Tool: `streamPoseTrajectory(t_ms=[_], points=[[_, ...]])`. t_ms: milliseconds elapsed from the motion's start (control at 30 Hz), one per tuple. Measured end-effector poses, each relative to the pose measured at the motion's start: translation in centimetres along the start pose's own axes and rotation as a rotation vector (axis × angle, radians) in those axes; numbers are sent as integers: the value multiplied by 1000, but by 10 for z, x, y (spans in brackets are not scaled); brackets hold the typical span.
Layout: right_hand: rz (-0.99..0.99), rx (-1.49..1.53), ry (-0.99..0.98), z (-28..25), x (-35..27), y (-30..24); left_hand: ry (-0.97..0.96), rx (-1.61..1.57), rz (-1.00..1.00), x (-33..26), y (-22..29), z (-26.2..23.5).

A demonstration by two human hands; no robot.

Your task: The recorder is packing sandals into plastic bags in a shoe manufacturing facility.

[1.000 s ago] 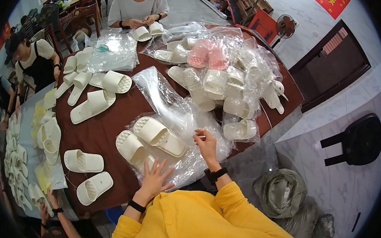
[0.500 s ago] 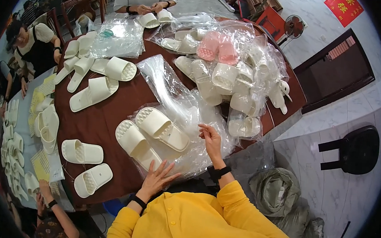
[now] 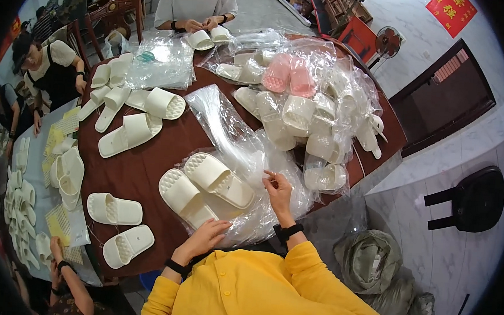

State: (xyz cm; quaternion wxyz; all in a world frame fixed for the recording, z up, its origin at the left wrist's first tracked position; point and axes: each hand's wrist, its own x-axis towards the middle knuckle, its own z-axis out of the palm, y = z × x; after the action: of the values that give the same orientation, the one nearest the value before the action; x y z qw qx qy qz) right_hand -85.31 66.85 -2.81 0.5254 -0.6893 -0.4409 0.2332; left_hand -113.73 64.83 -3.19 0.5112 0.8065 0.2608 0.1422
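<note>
A pair of cream slippers [image 3: 207, 188] lies side by side on a clear plastic bag [image 3: 246, 157] at the near edge of the dark red round tabletop [image 3: 147, 168]. The left hand [image 3: 204, 238] rests flat with fingers spread on the bag's near edge, just beside the heel of the nearer slipper, gripping nothing. The right hand [image 3: 279, 191] is raised just right of the slippers, its thumb and fingertips pinching a fold of the clear plastic.

Further out on the tabletop sits a heap of bagged slippers [image 3: 317, 121], mostly cream, with 1 pink pair [image 3: 290, 74] among them. Loose cream slippers [image 3: 129, 134] lie to the left, and 2 more [image 3: 118, 224] sit near the left edge. Across the tabletop a person in a white shirt [image 3: 192, 3] handles another pair. A black stool [image 3: 472, 197] stands on the floor to the right.
</note>
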Motion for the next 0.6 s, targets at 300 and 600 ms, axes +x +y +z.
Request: streamPoseTrajectory(t_ms=[300,600], points=[[227,224,85,-7,6,-10,34,-34,-32,10,3,-5],[-28,772,703,-124,8,-121,34,-51,-58,20,0,-14]])
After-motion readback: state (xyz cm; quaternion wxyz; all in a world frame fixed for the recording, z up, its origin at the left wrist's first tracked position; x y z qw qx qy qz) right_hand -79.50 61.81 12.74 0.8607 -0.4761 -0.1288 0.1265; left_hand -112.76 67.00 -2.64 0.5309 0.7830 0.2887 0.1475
